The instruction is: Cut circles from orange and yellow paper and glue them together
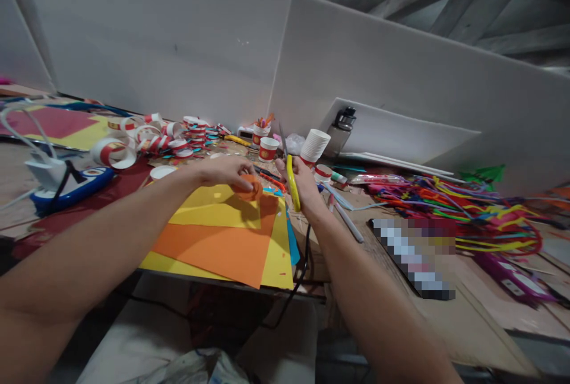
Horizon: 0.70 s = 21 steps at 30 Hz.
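My left hand [227, 171] pinches a small curled piece of orange paper [250, 187] just above a stack of yellow and orange paper sheets [222, 235]. Beside it, my right hand [303, 185] grips yellow-handled scissors [290, 179], blades pointing up and away. The two hands are close together over the far end of the sheets.
Paper cups [314, 145] and a dark bottle [341, 129] stand behind the hands. Curled red-and-white paper rings [146, 140] lie at the left near a blue-and-white device [66, 185]. Colourful pipe cleaners [467, 206] cover the right side. White boards wall the back.
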Each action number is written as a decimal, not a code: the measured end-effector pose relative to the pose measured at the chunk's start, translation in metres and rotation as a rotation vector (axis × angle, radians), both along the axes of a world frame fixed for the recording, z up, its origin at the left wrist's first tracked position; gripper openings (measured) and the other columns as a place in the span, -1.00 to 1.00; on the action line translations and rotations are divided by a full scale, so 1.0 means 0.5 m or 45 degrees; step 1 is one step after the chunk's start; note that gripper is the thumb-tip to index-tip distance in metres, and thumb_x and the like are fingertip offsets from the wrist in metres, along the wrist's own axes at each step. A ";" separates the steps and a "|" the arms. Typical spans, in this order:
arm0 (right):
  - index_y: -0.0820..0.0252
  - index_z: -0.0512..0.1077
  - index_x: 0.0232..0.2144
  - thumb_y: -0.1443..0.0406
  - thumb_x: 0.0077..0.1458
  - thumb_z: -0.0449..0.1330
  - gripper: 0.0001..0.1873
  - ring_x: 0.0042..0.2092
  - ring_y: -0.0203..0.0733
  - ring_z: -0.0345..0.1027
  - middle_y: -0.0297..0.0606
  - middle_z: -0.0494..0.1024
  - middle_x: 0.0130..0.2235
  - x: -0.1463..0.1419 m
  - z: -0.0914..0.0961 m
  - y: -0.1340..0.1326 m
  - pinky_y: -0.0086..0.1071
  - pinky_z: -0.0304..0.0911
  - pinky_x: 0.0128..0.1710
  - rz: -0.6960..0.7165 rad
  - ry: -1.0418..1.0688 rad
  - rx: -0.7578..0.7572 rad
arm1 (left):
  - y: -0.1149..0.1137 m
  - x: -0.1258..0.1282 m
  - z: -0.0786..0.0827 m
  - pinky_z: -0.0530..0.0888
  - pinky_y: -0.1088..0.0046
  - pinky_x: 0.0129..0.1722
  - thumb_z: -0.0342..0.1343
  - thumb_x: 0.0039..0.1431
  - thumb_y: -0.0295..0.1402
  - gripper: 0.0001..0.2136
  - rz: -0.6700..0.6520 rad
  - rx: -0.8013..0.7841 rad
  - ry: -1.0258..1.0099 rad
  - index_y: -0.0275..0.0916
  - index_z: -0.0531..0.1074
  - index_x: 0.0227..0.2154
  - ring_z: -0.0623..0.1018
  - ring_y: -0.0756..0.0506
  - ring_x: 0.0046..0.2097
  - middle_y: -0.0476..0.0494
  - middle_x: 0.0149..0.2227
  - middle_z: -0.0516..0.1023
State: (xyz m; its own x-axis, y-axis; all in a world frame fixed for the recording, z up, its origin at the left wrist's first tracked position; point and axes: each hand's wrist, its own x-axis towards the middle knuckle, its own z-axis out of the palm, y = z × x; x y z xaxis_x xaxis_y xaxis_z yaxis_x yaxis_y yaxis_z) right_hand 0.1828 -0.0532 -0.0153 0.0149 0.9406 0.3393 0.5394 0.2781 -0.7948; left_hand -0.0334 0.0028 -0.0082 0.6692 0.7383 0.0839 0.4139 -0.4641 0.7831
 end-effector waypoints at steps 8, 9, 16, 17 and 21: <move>0.19 0.51 -0.13 -0.04 0.13 0.22 -0.54 -0.08 0.01 0.47 -0.05 0.61 -0.08 0.022 0.045 -0.032 -0.28 0.26 -0.14 -0.115 -0.659 -0.253 | 0.055 -0.030 -0.005 0.43 0.48 -0.50 0.39 -0.11 -0.41 -0.87 0.578 -0.433 -0.693 -0.27 0.53 -0.57 0.49 -0.04 -0.49 -0.12 -0.50 0.54; 0.20 0.52 -0.12 -0.04 0.12 0.24 -0.53 -0.08 0.04 0.48 -0.02 0.61 -0.08 0.024 0.051 -0.039 -0.27 0.26 -0.16 -0.116 -0.728 -0.284 | 0.060 -0.033 -0.005 0.42 0.50 -0.53 0.39 -0.09 -0.42 -0.84 0.599 -0.467 -0.732 -0.27 0.50 -0.59 0.46 -0.01 -0.53 -0.10 -0.54 0.50; 0.21 0.51 0.01 -0.01 0.12 0.23 -0.46 0.02 0.17 0.47 0.07 0.59 0.01 0.032 0.060 -0.059 -0.23 0.27 -0.13 -0.183 -0.926 -0.346 | 0.050 -0.027 0.000 0.37 0.58 -0.67 0.25 0.10 -0.44 -0.81 0.635 -0.648 -0.953 -0.27 0.42 -0.58 0.37 0.05 -0.63 -0.05 -0.59 0.41; 0.22 0.51 0.02 0.01 0.13 0.22 -0.47 0.02 0.17 0.47 0.07 0.59 0.01 0.032 0.059 -0.059 -0.24 0.27 -0.14 -0.169 -0.944 -0.352 | 0.046 -0.024 0.001 0.39 0.58 -0.67 0.24 0.11 -0.44 -0.82 0.617 -0.658 -0.962 -0.27 0.41 -0.56 0.38 0.05 -0.63 -0.04 -0.59 0.41; 0.15 0.52 0.04 0.01 0.12 0.21 -0.48 0.02 0.15 0.47 -0.01 0.60 0.02 0.032 0.063 -0.063 -0.27 0.28 -0.15 -0.102 -1.007 -0.427 | 0.039 -0.021 0.001 0.45 0.55 -0.67 0.25 0.12 -0.45 -0.88 0.535 -0.684 -0.943 -0.30 0.43 -0.47 0.44 0.03 -0.60 -0.05 -0.53 0.48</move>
State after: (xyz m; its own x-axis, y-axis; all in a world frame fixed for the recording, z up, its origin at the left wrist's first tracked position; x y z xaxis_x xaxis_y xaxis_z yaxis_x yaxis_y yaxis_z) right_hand 0.1989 -0.0848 0.0160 -0.0383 0.9991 -0.0173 0.9769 0.0338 -0.2108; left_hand -0.0438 0.0224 -0.0076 0.2596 0.9649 -0.0398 -0.2133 0.0975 0.9721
